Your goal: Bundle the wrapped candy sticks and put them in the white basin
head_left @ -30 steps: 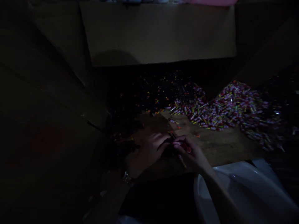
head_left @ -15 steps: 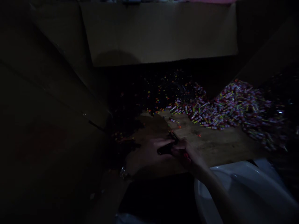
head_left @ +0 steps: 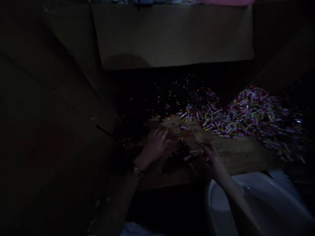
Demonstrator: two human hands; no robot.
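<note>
- The left hand (head_left: 156, 142) rests flat on the bench (head_left: 236, 154), fingers loose and blurred; whether it holds anything cannot be told in the dim light.
- The right hand (head_left: 210, 157) pinches a thin stick (head_left: 195, 151) at its fingertips, with a small dark bundle of sticks (head_left: 180, 154) lying between the two hands.
- The heap of wrapped candies (head_left: 248, 114) lies beyond the right hand, well apart from it.
- A white basin (head_left: 268, 203) sits under the right forearm.
- To do this well, the pinch should probably be kept near the stick's end and the bundle steadied with the left hand.
</note>
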